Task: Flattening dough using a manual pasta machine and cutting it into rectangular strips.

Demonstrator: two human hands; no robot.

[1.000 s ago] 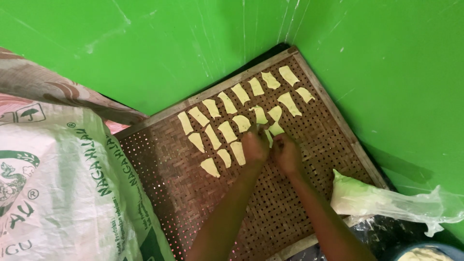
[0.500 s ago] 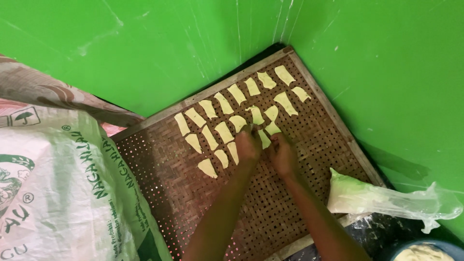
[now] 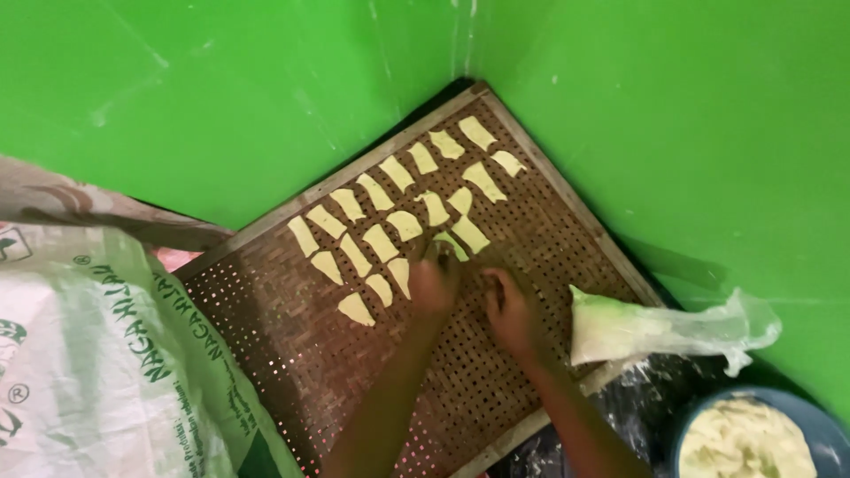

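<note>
Green walls corner a woven tray (image 3: 292,354); left hand (image 3: 434,281) pinches a dough strip (image 3: 450,245), right hand (image 3: 511,308) loosely curled alongside

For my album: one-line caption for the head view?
Two hands lay pale yellow dough pieces in rows on a woven tray against green walls.

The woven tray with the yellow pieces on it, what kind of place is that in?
Probably a small home food-making corner, on the floor against green walls. Thin yellow dough pieces lie in rows on a woven bamboo tray, a blue bowl of dough sits nearby, and a big printed sack lies beside it.
</note>
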